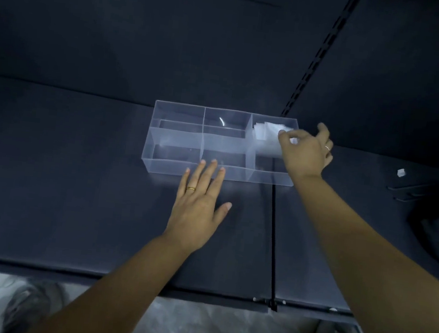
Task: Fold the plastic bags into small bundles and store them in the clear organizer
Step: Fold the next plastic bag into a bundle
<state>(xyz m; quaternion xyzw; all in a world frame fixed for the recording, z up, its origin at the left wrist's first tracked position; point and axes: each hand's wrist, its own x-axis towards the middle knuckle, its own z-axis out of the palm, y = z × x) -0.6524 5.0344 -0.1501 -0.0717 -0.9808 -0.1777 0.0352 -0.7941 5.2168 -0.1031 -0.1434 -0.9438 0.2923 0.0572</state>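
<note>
Our left hand (197,205) lies flat, fingers straight, on the counter (75,177) at the near wall of the clear organizer (174,167), its long axis left-to-right. Our right hand (305,151), the nearer, pinches the folded bag bundle (268,131) in the far-right compartment.

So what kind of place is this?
Hard to say; probably a shop-style shelving bay. A slotted upright rail runs up the dark back panel, the dark shelf comes in two joined sections, and a clear organizer sits on it.
</note>
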